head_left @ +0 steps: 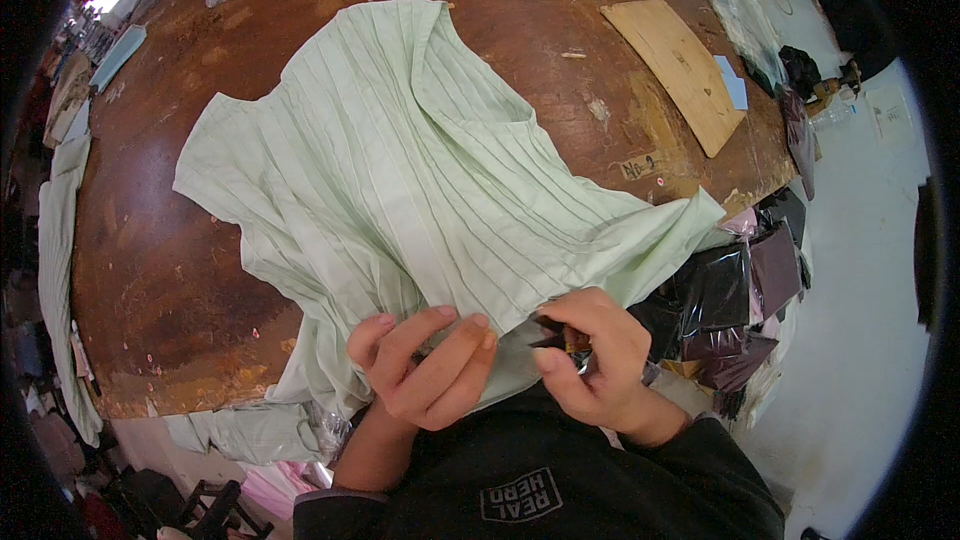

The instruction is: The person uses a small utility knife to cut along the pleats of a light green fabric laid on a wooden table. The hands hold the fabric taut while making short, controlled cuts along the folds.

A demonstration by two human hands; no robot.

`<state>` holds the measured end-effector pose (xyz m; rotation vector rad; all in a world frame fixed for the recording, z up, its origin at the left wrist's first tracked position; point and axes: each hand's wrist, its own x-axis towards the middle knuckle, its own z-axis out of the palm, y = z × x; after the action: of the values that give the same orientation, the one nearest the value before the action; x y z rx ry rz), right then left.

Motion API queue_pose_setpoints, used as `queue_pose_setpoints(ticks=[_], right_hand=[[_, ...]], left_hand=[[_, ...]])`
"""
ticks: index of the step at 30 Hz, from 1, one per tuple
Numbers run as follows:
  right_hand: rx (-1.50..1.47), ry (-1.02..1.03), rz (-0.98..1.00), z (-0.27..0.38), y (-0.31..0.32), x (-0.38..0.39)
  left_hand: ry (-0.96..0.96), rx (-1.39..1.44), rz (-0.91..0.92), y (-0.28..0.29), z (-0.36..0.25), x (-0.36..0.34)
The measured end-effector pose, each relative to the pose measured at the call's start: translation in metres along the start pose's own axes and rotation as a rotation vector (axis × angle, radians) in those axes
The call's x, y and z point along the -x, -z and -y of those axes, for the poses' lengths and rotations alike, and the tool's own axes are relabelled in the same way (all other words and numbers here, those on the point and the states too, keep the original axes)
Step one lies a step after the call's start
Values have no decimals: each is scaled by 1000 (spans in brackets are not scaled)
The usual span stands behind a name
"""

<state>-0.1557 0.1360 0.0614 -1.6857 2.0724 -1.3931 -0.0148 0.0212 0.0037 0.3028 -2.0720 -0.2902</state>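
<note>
A pale green pleated garment (pixel 400 160) is spread over the brown wooden table (pixel 150 310), its lower edge drawn toward me and hanging past the near side. My left hand (pixel 425 370) is closed on the cloth at that edge, fingers curled over it. Just right of it, my right hand (pixel 615 365) grips a small dark pair of thread snips (pixel 572 342) between thumb and fingers. Their tips point left, close to the garment's edge. The fingers partly hide the snips, and I cannot tell whether the blades touch the cloth.
A tan board (pixel 680 75) lies at the far right of the table, with a light blue card (pixel 732 83) beside it. Dark plastic-wrapped packets (pixel 715 290) are piled off the table's right side. Folded green cloth (pixel 240 432) sits below the near left edge.
</note>
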Motion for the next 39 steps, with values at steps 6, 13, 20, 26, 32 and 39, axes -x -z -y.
queue_pose_setpoints(ticks=[6,13,20,26,32,39], right_hand=[[155,-43,44,-4,14,-7],[51,30,38,-24,1,-6],[-42,0,-9,-26,-1,-7],[-23,-11,10,-17,5,-16],[28,-7,192,-15,12,-30],[-30,-64,159,-19,11,-49]], left_hand=[[-21,18,-12,-5,4,-2],[238,193,115,-7,-3,-28],[229,92,253,-10,1,-28],[216,88,199,-12,-1,-24],[109,-53,71,-13,-1,-22],[204,-65,41,-8,2,-9]])
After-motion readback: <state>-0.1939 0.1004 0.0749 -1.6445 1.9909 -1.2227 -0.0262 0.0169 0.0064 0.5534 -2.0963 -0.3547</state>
